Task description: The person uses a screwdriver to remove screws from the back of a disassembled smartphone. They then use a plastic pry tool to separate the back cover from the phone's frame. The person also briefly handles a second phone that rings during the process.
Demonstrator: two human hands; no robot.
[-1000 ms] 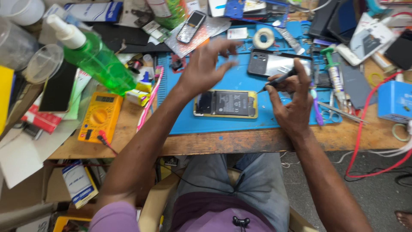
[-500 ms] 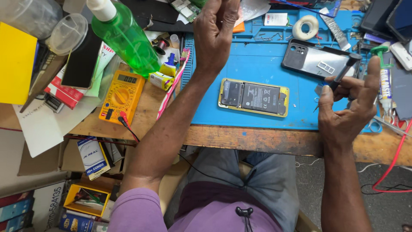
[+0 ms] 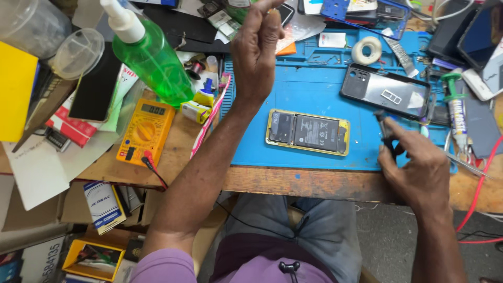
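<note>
An opened phone (image 3: 308,132) with a yellow rim lies back-side up on the blue work mat (image 3: 314,84), its battery and boards showing. My left hand (image 3: 255,52) is raised above the mat's left end, fingers gathered and pointing up; I cannot see anything between the fingertips. My right hand (image 3: 419,167) rests at the mat's near right edge, to the right of the phone, and grips a thin dark tool (image 3: 385,130) whose tip points up and away. A black back cover (image 3: 387,94) lies just beyond that tool.
A green spray bottle (image 3: 149,57) and a yellow multimeter (image 3: 145,131) stand left of the mat. A tape roll (image 3: 365,51), a green-handled screwdriver (image 3: 453,99) and several phones crowd the far side. A red cable (image 3: 479,188) hangs at the right table edge.
My left hand lifted off the mat area and its spread fingers drew together. My right hand moved with the tool from over the phone's right end to the near right edge.
</note>
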